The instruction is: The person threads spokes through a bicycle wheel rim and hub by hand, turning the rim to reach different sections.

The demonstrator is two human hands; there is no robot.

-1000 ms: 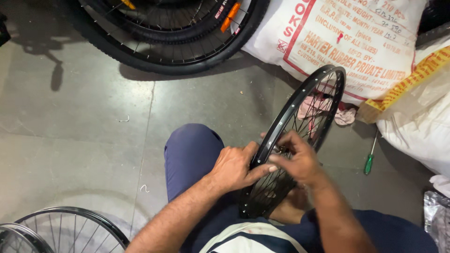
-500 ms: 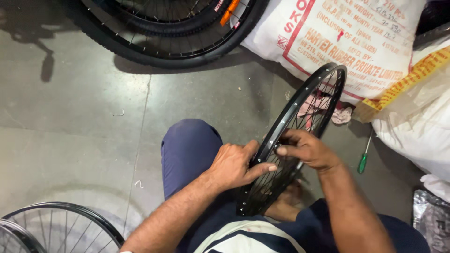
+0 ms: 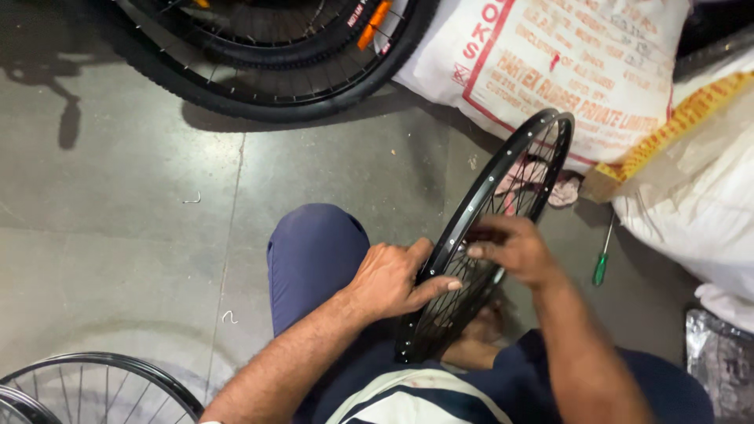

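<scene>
Black bike wheel rim w/ spokes stands on edge, tilted, btwn the person's knees, its lower part resting against the lap, top end leaning toward the white printed sack. Left hand grips the rim's left side low down: thumb over the outer edge, fingers pressed together & stretched across the spokes, index tip pointing right. Right hand sits on the rim's other side, just beside the left, fingers curled in toward the spokes; it's blurred, so can't tell if it pinches a spoke or a small part. Hands near each other, not touching. Dark blue trouser knee lies left of the rim. Green-handled screwdriver lies on the grey floor right of the rim, close to a 2nd pale sack. Tyred wheels lie at top left, well apart from the hands. Bare spoked rims show at bottom left corner.
</scene>
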